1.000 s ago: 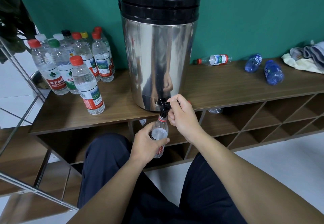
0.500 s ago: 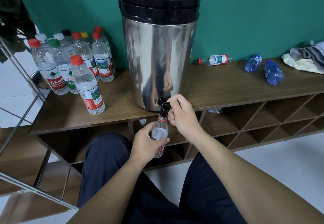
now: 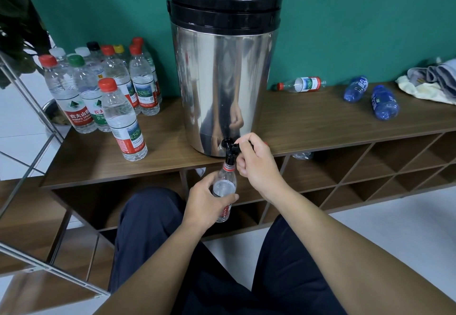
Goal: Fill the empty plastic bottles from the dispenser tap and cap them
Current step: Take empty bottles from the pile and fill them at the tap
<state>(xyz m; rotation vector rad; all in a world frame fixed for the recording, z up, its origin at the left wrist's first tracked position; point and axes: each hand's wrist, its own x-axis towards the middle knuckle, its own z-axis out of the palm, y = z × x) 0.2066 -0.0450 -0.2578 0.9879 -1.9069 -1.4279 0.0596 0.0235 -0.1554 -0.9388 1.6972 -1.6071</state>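
Note:
A steel dispenser [image 3: 222, 87] with a black lid stands on the wooden shelf top [image 3: 320, 122]. Its black tap [image 3: 229, 150] juts over the front edge. My left hand [image 3: 207, 201] grips an uncapped clear bottle [image 3: 225, 186] with a red neck ring, its mouth right under the spout. Water stands high inside it. My right hand [image 3: 256, 164] pinches the tap lever with thumb and forefinger; something red peeks out behind its fingers.
Several capped full bottles [image 3: 116, 97] stand left of the dispenser. One clear bottle [image 3: 301, 84] and two blue bottles [image 3: 370, 97] lie on their sides to the right, near a heap of cloths [image 3: 434, 80]. Open cubbyholes [image 3: 370, 166] run below. My knees are under the hands.

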